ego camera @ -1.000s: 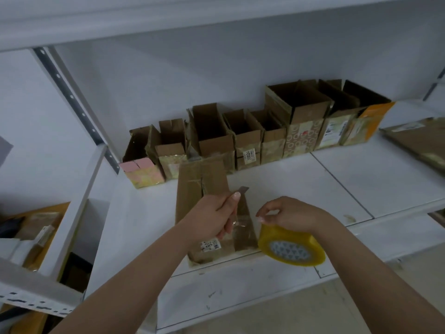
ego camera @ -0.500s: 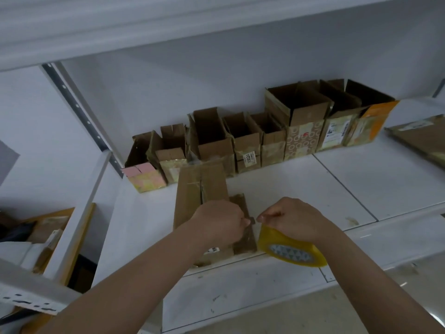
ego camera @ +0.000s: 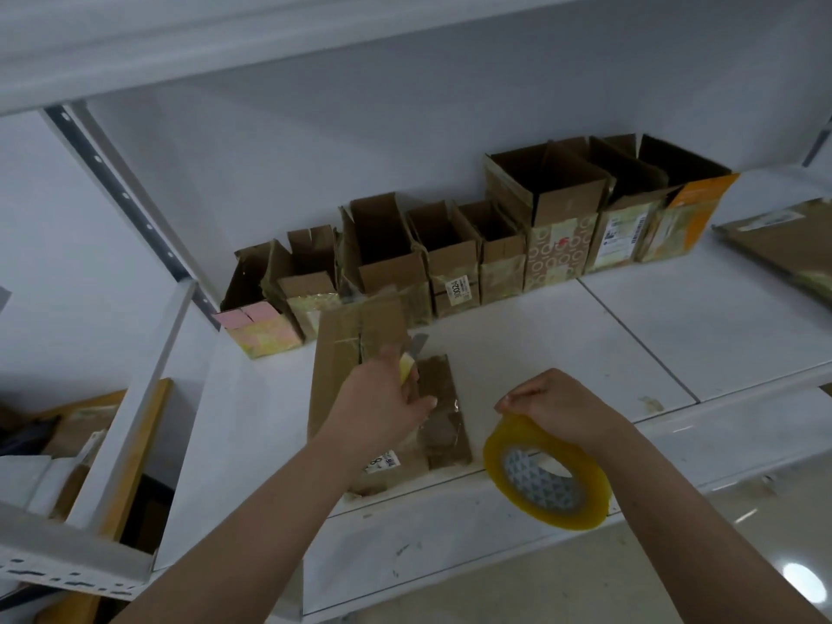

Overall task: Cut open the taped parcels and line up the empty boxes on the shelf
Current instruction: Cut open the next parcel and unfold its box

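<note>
A brown taped parcel (ego camera: 344, 349) lies flat near the front edge of the white shelf (ego camera: 540, 349). My left hand (ego camera: 382, 400) hovers over it and grips a yellow-handled knife (ego camera: 409, 366), its grey blade pointing away from me. To the right, my right hand (ego camera: 562, 407) pinches a roll of yellow tape (ego camera: 496, 470) by its top edge; the roll hangs tilted past the shelf front. A row of several open, empty cardboard boxes (ego camera: 558, 245) stands along the back wall.
A flat cardboard piece (ego camera: 783, 236) lies at the shelf's far right. A slotted grey upright (ego camera: 121, 191) stands at the left. The neighbouring lower-left shelf holds cardboard and white items (ego camera: 67, 443). Floor shows below the shelf front.
My hands met at the tape's end half a second ago and have come apart. The left hand moved up and left with the knife blade now showing; the roll dropped lower and tilted.
</note>
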`<state>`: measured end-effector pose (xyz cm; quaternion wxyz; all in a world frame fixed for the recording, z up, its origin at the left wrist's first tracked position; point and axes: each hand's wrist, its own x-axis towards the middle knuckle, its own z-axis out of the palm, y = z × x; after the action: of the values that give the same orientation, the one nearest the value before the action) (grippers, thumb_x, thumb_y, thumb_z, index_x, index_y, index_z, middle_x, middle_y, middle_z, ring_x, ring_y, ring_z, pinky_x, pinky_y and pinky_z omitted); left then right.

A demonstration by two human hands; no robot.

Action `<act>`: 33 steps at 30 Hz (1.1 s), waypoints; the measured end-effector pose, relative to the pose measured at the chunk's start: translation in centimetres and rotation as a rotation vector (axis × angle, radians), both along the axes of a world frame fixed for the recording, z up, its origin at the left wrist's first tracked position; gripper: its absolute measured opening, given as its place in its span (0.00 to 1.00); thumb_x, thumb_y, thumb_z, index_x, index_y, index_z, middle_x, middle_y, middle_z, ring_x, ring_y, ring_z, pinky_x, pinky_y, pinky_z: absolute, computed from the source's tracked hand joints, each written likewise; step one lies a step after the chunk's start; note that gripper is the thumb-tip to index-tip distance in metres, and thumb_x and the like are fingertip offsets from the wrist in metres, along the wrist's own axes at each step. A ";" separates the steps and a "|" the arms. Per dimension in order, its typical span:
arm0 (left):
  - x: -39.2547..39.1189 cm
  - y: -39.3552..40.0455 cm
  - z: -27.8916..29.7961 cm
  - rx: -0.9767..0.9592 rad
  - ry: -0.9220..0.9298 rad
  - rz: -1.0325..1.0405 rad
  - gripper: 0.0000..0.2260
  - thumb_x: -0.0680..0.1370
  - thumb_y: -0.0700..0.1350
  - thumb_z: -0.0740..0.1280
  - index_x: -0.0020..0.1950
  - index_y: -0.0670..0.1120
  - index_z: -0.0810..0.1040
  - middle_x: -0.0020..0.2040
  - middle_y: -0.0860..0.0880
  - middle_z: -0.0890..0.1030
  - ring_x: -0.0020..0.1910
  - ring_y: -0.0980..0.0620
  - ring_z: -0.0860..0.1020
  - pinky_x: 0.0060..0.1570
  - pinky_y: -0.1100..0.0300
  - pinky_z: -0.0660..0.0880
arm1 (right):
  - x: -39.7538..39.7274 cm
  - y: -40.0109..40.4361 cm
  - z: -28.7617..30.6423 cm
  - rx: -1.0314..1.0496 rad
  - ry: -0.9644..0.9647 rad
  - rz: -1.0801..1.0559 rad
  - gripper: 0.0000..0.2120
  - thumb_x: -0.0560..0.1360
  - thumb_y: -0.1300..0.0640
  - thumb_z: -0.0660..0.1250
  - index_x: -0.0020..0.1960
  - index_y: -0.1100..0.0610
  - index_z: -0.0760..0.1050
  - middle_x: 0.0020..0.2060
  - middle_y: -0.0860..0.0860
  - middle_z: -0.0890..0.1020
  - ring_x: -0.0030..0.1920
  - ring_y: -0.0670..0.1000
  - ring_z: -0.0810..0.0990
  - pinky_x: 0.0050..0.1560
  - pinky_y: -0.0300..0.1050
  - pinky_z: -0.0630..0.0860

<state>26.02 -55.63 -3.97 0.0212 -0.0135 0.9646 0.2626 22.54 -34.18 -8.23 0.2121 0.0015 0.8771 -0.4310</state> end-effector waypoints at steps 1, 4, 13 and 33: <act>0.0 0.4 0.0 -0.103 -0.020 -0.026 0.14 0.75 0.47 0.72 0.54 0.46 0.69 0.36 0.53 0.74 0.34 0.56 0.75 0.29 0.66 0.65 | -0.1 0.0 0.1 -0.007 -0.001 -0.003 0.06 0.74 0.52 0.71 0.46 0.51 0.87 0.48 0.52 0.85 0.50 0.50 0.81 0.61 0.52 0.76; -0.4 1.9 0.1 -0.365 -0.050 -0.060 0.21 0.77 0.41 0.67 0.66 0.42 0.64 0.40 0.50 0.74 0.40 0.47 0.79 0.31 0.60 0.69 | -0.2 -0.1 0.1 0.007 -0.003 -0.003 0.06 0.74 0.51 0.71 0.47 0.49 0.86 0.49 0.50 0.85 0.51 0.50 0.81 0.61 0.52 0.76; -1.2 3.4 -0.4 -0.751 -0.154 -0.106 0.26 0.77 0.34 0.64 0.73 0.40 0.60 0.50 0.44 0.79 0.48 0.43 0.81 0.34 0.56 0.72 | 1.1 -0.2 0.1 0.005 0.019 -0.007 0.08 0.75 0.47 0.69 0.51 0.46 0.85 0.53 0.47 0.84 0.54 0.49 0.79 0.63 0.51 0.75; -0.4 3.7 0.5 0.380 0.145 -0.037 0.11 0.73 0.53 0.74 0.37 0.52 0.76 0.33 0.56 0.76 0.35 0.61 0.75 0.33 0.72 0.67 | 2.3 -1.5 4.7 -0.375 0.215 -0.089 0.08 0.78 0.52 0.67 0.50 0.44 0.85 0.46 0.44 0.86 0.49 0.45 0.84 0.58 0.49 0.80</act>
<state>25.67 -51.88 -3.46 -0.0415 0.0275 0.8967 0.4399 24.86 -35.65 -3.51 0.0948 -0.0452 0.7983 -0.5931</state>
